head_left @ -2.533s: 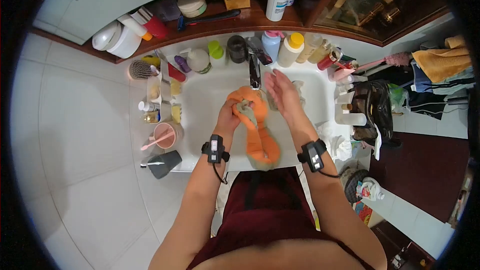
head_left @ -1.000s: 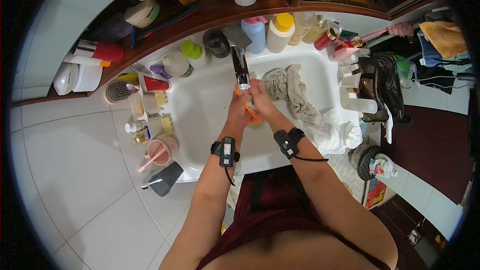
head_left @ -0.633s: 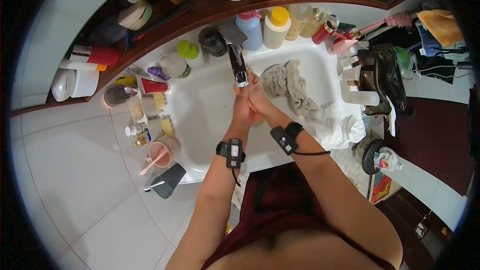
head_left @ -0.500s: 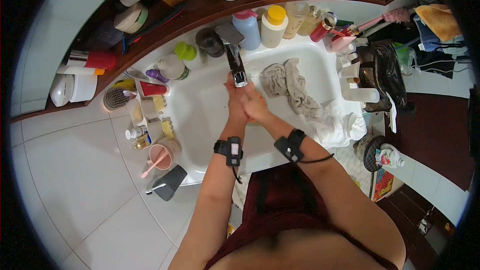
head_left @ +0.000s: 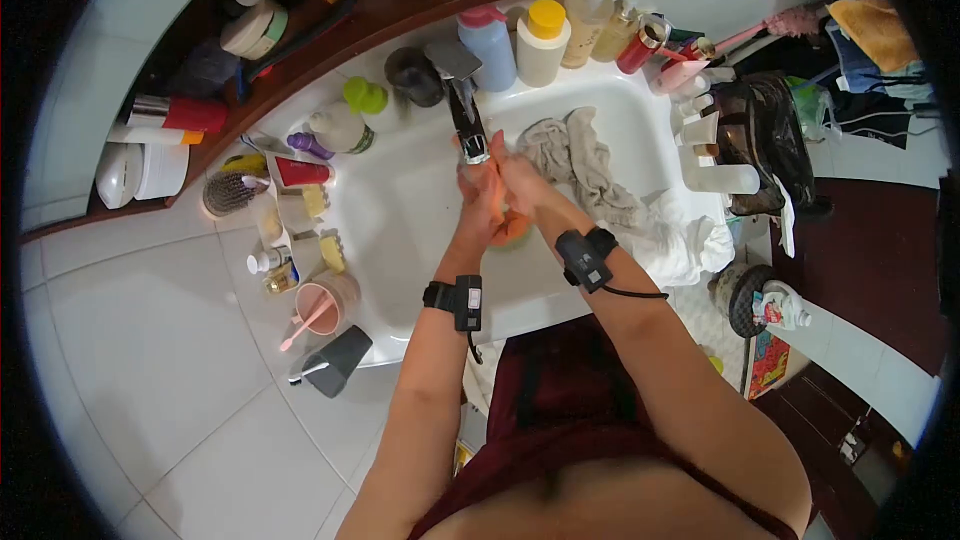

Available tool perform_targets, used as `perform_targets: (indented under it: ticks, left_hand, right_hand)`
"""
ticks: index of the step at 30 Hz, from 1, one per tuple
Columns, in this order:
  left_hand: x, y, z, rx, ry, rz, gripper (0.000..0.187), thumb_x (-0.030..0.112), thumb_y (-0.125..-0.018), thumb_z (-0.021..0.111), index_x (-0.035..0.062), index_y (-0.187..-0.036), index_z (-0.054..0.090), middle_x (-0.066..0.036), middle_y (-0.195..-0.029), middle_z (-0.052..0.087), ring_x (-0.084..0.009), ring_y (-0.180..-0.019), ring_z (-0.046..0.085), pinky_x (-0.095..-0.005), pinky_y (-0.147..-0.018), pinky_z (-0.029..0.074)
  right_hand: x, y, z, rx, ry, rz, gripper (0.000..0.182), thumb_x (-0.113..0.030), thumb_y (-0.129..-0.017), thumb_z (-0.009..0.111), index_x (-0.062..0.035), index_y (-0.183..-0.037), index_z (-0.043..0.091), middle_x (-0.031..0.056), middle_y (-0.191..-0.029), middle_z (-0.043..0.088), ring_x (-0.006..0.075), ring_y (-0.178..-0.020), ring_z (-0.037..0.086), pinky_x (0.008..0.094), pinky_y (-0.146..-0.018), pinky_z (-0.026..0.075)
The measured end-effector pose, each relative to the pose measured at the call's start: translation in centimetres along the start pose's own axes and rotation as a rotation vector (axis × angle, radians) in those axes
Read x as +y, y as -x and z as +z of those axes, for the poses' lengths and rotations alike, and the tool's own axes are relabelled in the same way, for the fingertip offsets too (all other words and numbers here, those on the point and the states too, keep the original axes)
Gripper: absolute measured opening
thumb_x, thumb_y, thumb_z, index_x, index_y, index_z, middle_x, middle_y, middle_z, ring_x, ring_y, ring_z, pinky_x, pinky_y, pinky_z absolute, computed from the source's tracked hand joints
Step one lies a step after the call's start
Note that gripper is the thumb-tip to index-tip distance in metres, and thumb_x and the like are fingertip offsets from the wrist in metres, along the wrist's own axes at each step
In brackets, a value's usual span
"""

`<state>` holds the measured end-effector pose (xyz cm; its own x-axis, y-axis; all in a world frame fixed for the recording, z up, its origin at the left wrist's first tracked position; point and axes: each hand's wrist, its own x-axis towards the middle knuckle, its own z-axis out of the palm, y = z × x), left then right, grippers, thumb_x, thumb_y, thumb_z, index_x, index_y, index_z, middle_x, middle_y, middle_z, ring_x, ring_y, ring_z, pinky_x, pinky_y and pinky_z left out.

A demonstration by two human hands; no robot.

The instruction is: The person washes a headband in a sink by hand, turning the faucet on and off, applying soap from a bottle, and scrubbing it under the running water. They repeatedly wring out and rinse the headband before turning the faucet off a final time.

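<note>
Under the tap [head_left: 470, 130] of the white sink, my left hand [head_left: 474, 192] and my right hand [head_left: 518, 178] are close together with a wet-looking orange cloth [head_left: 511, 229] between them. The cloth hangs below my hands toward the basin floor. My left fingers curl against its left side, near the spout. My right hand grips its upper right side. Beside my right hand, a crumpled grey-beige cloth [head_left: 590, 165] lies in the basin. A white cloth [head_left: 685, 240] is bunched over the sink's right edge.
Bottles, including a yellow-capped one [head_left: 543, 45] and a blue one [head_left: 487, 50], line the back rim. A pink cup [head_left: 325, 305] with a toothbrush and a hairbrush [head_left: 230, 194] stand at left. A wooden shelf [head_left: 400, 15] overhangs the back.
My hands have moved slightly apart, and the orange cloth, mostly hidden before, now shows between and below them. The camera view has shifted slightly.
</note>
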<state>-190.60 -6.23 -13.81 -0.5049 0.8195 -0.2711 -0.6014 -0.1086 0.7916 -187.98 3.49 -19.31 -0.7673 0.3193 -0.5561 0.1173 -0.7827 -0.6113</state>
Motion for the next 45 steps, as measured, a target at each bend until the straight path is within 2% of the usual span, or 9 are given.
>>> perform_targets:
  ticks: [2, 8, 14, 27, 30, 34, 36, 42, 45]
  left_hand:
    - [0.1, -0.6, -1.9, 0.072, 0.156, -0.131, 0.054, 0.048, -0.093, 0.035, 0.0138, -0.134, 0.031, -0.005, -0.132, 0.042, -0.0211, -0.117, 0.044, -0.0383, -0.098, 0.038]
    - [-0.5, -2.1, -4.4, 0.218, 0.603, -0.131, 0.049, 0.049, -0.094, 0.027, 0.0123, -0.123, 0.042, -0.006, -0.12, 0.051, -0.0231, -0.11, 0.049, -0.0417, -0.095, 0.041]
    - [1.0, -1.8, -3.5, 0.282, 0.733, -0.106, 0.048, 0.054, -0.091, 0.035, 0.0108, -0.104, 0.052, -0.003, -0.102, 0.056, -0.0212, -0.098, 0.054, -0.0402, -0.09, 0.043]
    - [-2.4, -1.4, -3.0, 0.187, 0.507, -0.231, 0.043, 0.044, -0.09, 0.048, 0.0118, -0.119, 0.048, -0.004, -0.113, 0.055, -0.0204, -0.107, 0.053, -0.0378, -0.094, 0.043]
    - [-2.9, -2.7, -4.2, 0.271, 0.519, -0.227, 0.039, 0.042, -0.092, 0.046, 0.0115, -0.115, 0.049, -0.004, -0.109, 0.056, -0.019, -0.103, 0.054, -0.0362, -0.089, 0.046]
    - [-2.7, -4.1, -5.7, -0.178, 0.623, -0.041, 0.031, 0.038, -0.093, 0.045, 0.0115, -0.108, 0.051, -0.003, -0.103, 0.056, -0.0167, -0.098, 0.055, -0.0347, -0.082, 0.048]
    - [-3.3, -4.3, -4.9, 0.027, 0.564, -0.128, 0.032, 0.038, -0.093, 0.045, 0.0109, -0.109, 0.051, -0.002, -0.103, 0.056, -0.0163, -0.095, 0.055, -0.034, -0.081, 0.048]
    - [-3.6, -2.8, -3.6, 0.306, 0.379, -0.238, 0.036, 0.036, -0.094, 0.042, 0.0096, -0.119, 0.044, -0.003, -0.113, 0.052, -0.02, -0.105, 0.05, -0.0359, -0.093, 0.041]
    - [-5.2, -1.9, -6.5, 0.556, -0.049, -0.308, 0.049, 0.033, -0.088, 0.054, 0.0071, -0.127, 0.039, -0.008, -0.12, 0.048, -0.0236, -0.117, 0.042, -0.0389, -0.1, 0.034]
  right_hand:
    - [-1.8, 2.2, 1.0, -0.195, -0.152, 0.127, 0.038, -0.035, -0.096, 0.039, -0.005, -0.114, 0.054, 0.0039, -0.1, 0.059, 0.0122, -0.091, 0.054, 0.0279, -0.075, 0.047]
    - [-2.6, 4.2, -1.4, 0.12, 0.32, -0.107, 0.055, -0.034, -0.087, 0.059, -0.0071, -0.132, 0.04, 0.0091, -0.117, 0.053, 0.015, -0.11, 0.048, 0.0265, -0.092, 0.039]
    - [-0.4, 6.6, -2.9, -0.298, 0.348, -0.263, 0.064, -0.018, -0.077, 0.07, -0.0056, -0.132, 0.038, 0.006, -0.122, 0.049, 0.0151, -0.11, 0.048, 0.0296, -0.095, 0.038]
    - [-0.4, 3.1, 1.2, -0.069, 0.025, -0.088, 0.038, -0.016, -0.089, 0.054, -0.0029, -0.123, 0.044, 0.0094, -0.107, 0.057, 0.0221, -0.096, 0.058, 0.0328, -0.085, 0.047]
    - [0.3, 2.4, 0.5, 0.13, 1.115, -0.44, 0.041, -0.017, -0.088, 0.055, -0.0043, -0.125, 0.043, 0.013, -0.107, 0.056, 0.0286, -0.098, 0.057, 0.0367, -0.088, 0.045]
    - [2.6, 4.4, 1.1, 0.255, 1.08, -0.728, 0.04, -0.013, -0.086, 0.055, -0.0045, -0.124, 0.044, 0.0151, -0.106, 0.056, 0.0312, -0.099, 0.055, 0.0374, -0.09, 0.042]
    - [3.2, 4.3, 1.1, 0.274, 0.976, -0.845, 0.038, -0.011, -0.087, 0.054, -0.0035, -0.123, 0.045, 0.0138, -0.106, 0.056, 0.0273, -0.099, 0.055, 0.0346, -0.089, 0.042]
    - [0.6, 2.2, -0.6, 0.214, 0.444, -0.279, 0.031, -0.013, -0.087, 0.055, -0.0029, -0.115, 0.05, 0.0091, -0.096, 0.059, 0.0155, -0.086, 0.057, 0.0264, -0.073, 0.046]
    - [0.5, 1.2, -0.8, 0.193, 0.397, -0.441, 0.026, -0.017, -0.087, 0.056, -0.0029, -0.109, 0.053, 0.0024, -0.087, 0.058, 0.0096, -0.071, 0.053, 0.0231, -0.059, 0.045]
